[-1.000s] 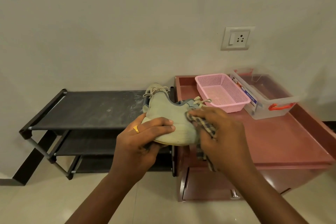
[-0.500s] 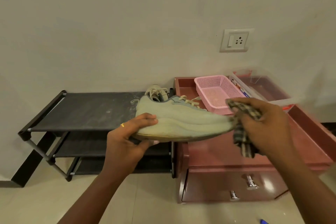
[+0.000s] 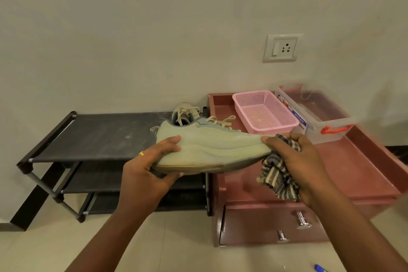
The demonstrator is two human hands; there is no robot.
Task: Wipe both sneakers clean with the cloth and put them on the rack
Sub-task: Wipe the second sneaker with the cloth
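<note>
Sneaker (image 3: 212,148) midair, near rack (image 3: 103,137): left hand (image 3: 145,174) grips heel, right hand (image 3: 295,161) bunches cloth (image 3: 276,174) at toe. Other sneaker (image 3: 187,112) probably on rack. Risk: one-handed heel grip slips under wiping pressure.

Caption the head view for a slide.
Left hand holds a sneaker by the heel; right hand grips a cloth at its toe; the other sneaker sits on the rack.

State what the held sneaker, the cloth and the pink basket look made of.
Held sneaker: pale green knit mesh upper, matte, tiny perforations; sole looks like foam or rubber.
Cloth: soft woven fabric, striped, crumpled.
Pink basket: likely plastic, moulded grid of holes.
</note>
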